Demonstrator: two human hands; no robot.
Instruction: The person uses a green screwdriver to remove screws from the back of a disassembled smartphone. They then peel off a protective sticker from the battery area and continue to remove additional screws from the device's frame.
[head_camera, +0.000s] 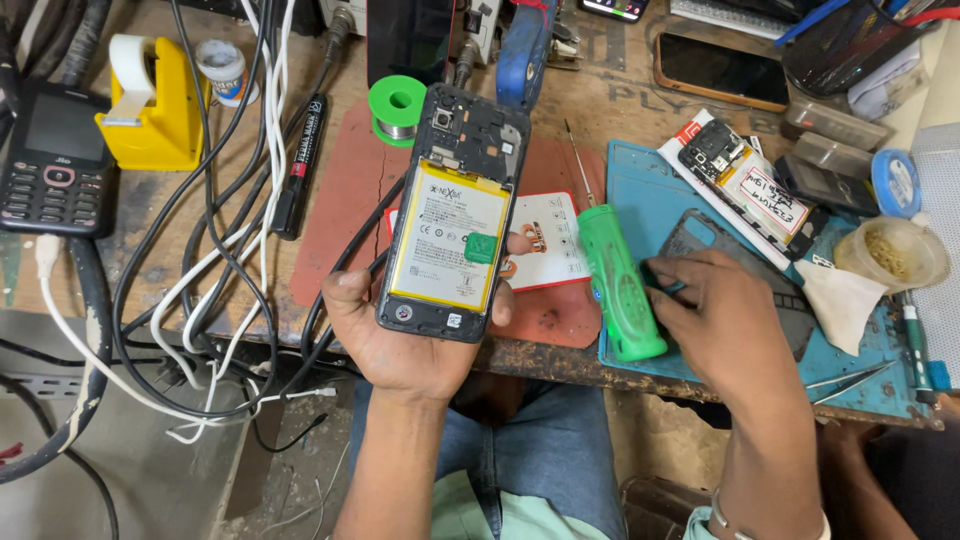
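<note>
Gripping the phone (452, 215), the left hand (400, 335) is cupping it from below, thumb on one edge, fingertips wrapping the other; back cover off, yellow battery (445, 235) and dark board showing, phone tilting up over the worktop (590, 95) edge. Right hand (725, 325) is lying palm down to the right of the phone, fingers pressing on a dark back cover (705, 240) on the blue mat (640, 190); grip state there: cannot tell if anything is being pinched. Green screwdriver (615, 280) is lying just right of the phone, between it and the right hand, shaft pointing away. Red mat (345, 200) is sitting under and behind the phone. Solder spool (397, 105) is sitting just up-left of the phone's top. Black marker (300, 165) and tangled cables (215, 250) are lying left of the phone; yellow tape dispenser (150, 105) and keypad handset (55, 160) further left. Second opened phone (745, 180) is lying right of the phone, beyond the screwdriver.
</note>
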